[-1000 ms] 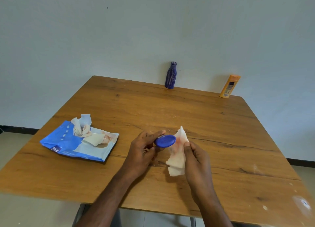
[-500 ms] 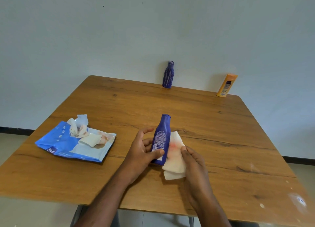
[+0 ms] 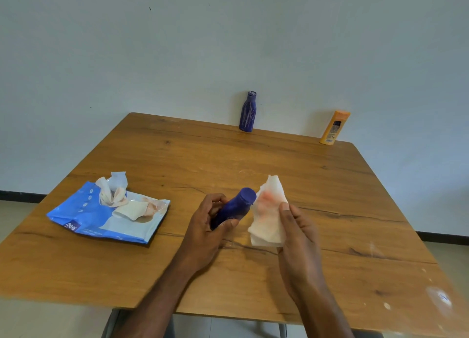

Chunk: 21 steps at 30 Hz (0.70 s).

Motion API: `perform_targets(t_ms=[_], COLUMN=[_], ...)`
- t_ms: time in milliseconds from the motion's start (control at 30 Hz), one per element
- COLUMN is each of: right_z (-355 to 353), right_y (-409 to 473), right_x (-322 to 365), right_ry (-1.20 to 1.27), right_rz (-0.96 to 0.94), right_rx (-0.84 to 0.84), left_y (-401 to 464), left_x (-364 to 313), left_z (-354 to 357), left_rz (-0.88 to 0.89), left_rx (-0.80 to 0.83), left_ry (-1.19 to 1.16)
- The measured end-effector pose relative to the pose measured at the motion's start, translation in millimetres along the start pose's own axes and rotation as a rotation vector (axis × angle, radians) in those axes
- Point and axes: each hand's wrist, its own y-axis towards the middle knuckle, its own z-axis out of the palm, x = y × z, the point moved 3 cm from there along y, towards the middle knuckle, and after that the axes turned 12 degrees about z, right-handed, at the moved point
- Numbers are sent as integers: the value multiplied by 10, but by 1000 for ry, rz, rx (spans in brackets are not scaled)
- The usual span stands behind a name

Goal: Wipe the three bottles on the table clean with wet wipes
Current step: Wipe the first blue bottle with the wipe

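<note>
Three bottles in play. One is the dark blue bottle (image 3: pixel 234 209) in the left hand (image 3: pixel 205 226), fingers and thumb curled round its lower body, cap tilted up and away toward the far right. The left grip is closed on the bottle, which is held just above the bench (image 3: pixel 177 165).

Just right of that grip, the right hand (image 3: pixel 297 226) pinches one wet wipe (image 3: pixel 267 215) between thumb and fingers. The wipe stands up crumpled, white with a pinkish-orange stain near its upper half, close beside the bottle's cap; whether it touches is hard to tell, as the hands are slightly blurred.

Far beyond both grips, at the back edge against the wall, stand the other two — a purple bottle (image 3: pixel 248 112) with pale streaks on it, upright, and further right an orange bottle (image 3: pixel 333 127), leaning slightly.

To the left of the left grip, well apart, lies one blue wipes pack (image 3: pixel 83 215), flat on the bench. A white wipe (image 3: pixel 115 185) pokes up out of its opening, and used wipes (image 3: pixel 138 209), white with a peach tint, lie crumpled on top of the pack — their exact number isn't clear.
</note>
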Motion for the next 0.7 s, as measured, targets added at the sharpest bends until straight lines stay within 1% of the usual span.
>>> perform_targets(t_ms=[133,200,300,367,433,533,600,667,700], right_z=[132,209,294,335,360,356,319,252,210], right_y=[-31,-32,-29,-37,-62,-104,-93,-50,-31], right_x=[121,133,120,105,98,65,0,-52,-67], right_ry=[-315,-525,-866,-954,-917,-820,-728,-519,-382], right_rz=[-254,-330,-475,-553,-608,-645,-549,-353,-252], right_rx=[38,59,28,56,117,259,321,298,258], left_y=[2,2,10,11,10,9,17,26,29], left_x=[-20,-37,-48,-47,-52,-48,-32,-11,-4], left_z=[14,24,23,15,13,3,-22,-43,-49], left_rz=[29,47,53,36,11,-28,-45,-74,-97], left_rx=[21,41,44,37,10,-52,-73,-90,-99], left_ry=[38,54,60,30,-33,-172,-187,-172,-184])
